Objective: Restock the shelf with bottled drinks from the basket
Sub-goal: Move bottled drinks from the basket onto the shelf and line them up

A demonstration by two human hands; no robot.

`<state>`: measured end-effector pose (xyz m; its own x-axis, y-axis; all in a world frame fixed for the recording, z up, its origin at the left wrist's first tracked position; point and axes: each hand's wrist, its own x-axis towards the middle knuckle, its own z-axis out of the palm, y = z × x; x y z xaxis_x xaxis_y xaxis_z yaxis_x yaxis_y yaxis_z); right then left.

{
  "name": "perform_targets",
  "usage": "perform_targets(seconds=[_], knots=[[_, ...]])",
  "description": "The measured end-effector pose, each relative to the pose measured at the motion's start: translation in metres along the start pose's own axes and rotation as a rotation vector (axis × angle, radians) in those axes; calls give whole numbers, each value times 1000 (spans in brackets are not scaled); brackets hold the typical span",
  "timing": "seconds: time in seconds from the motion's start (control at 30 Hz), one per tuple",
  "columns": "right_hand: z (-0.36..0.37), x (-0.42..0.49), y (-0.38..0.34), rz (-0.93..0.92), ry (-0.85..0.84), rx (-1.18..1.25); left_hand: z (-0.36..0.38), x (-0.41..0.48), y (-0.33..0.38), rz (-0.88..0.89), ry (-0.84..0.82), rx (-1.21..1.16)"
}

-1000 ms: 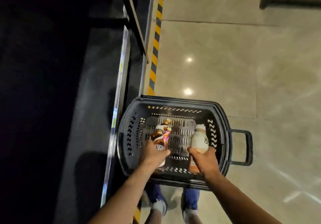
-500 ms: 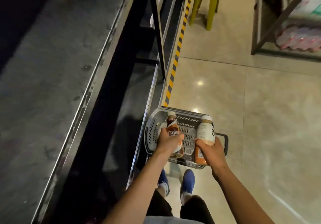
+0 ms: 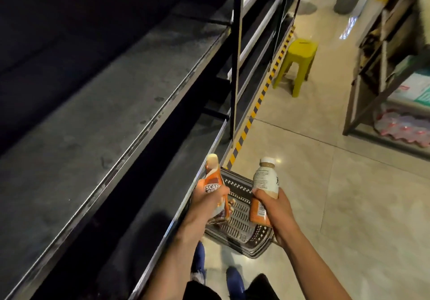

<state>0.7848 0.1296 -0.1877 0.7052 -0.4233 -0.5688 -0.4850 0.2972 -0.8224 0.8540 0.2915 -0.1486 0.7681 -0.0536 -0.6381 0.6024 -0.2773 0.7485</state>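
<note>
My left hand [image 3: 207,203] grips a brown coffee bottle [image 3: 213,178] with an orange label and a pale cap, tilted toward the shelf. My right hand [image 3: 273,209] holds a white-and-orange bottle [image 3: 265,183] with a white cap, nearly upright. Both bottles hang above the dark plastic basket [image 3: 239,225], which sits on the floor below my hands. A grey metal shelf [image 3: 93,118] runs along the left, bare and dim, with a lower shelf [image 3: 162,197] beneath it.
A black upright post [image 3: 236,67] rises from the shelf front. Yellow-and-black tape [image 3: 258,106] marks the floor edge. A yellow stool [image 3: 297,64] stands farther down the aisle. Another rack [image 3: 384,78] with packaged goods is on the right. My blue shoes [image 3: 200,260] are under the basket.
Both hands lifted the bottles out of the basket and higher up. My view swung upward, bringing the grey shelf, the stool and the aisle into sight.
</note>
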Motion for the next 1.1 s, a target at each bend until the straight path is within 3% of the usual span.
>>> perform_targets(seconds=[0.3, 0.57, 0.8, 1.1], knots=[[83, -58, -52, -311, -392, -340, -92, -102, -12, 149, 335, -179], [177, -195, -44, -520, -763, -496, -185, -239, -67, 249, 641, -428], [213, -342, 6, -510, -1061, -487, -239, -386, -158, 276, 957, -548], [226, -504, 94, -479, -1322, -495, -277, -528, -271, 229, 1193, -609]])
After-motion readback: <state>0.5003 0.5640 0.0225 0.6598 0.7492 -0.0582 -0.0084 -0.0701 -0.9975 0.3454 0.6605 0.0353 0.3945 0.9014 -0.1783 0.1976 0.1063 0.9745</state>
